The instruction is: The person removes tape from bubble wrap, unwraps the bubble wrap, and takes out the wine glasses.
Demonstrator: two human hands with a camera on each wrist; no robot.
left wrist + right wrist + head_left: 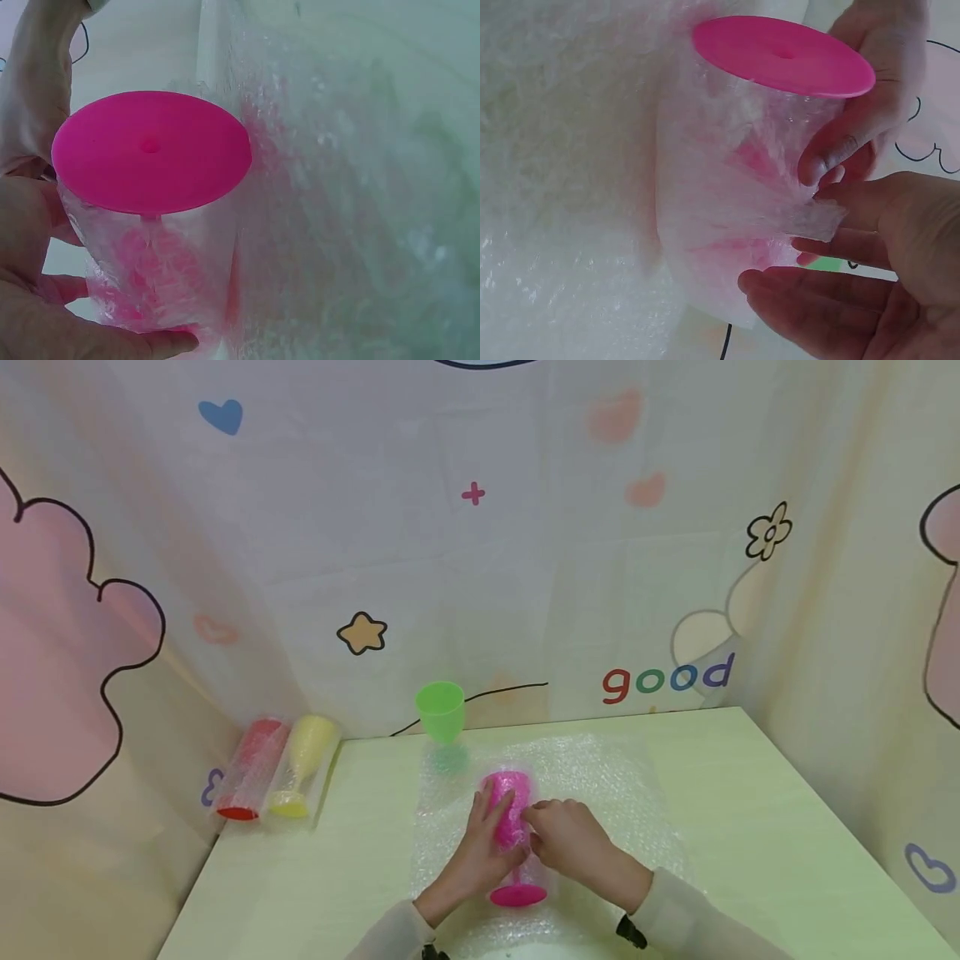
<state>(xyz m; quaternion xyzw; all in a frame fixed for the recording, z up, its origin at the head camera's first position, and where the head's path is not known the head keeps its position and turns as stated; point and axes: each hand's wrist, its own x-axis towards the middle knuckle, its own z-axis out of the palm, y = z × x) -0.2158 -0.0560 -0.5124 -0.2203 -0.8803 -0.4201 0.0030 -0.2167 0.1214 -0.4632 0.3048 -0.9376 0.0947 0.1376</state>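
Note:
A pink goblet [517,895], rolled in clear bubble wrap, lies on a flat bubble wrap sheet [615,802], its round foot [150,154] toward the person. My left hand [480,852] rests on the wrapped goblet with fingers spread and extended over the bowl. At the goblet's right side, my right hand [573,843] has curled fingers; in the right wrist view this hand [885,255] pinches a short strip of clear tape or film [814,219] against the wrapping.
A green cup [441,710] stands behind the sheet at the table's back edge. Two wrapped goblets, one red [238,813] and one yellow [288,804], lie at the table's left edge. A printed curtain [480,568] hangs behind the table.

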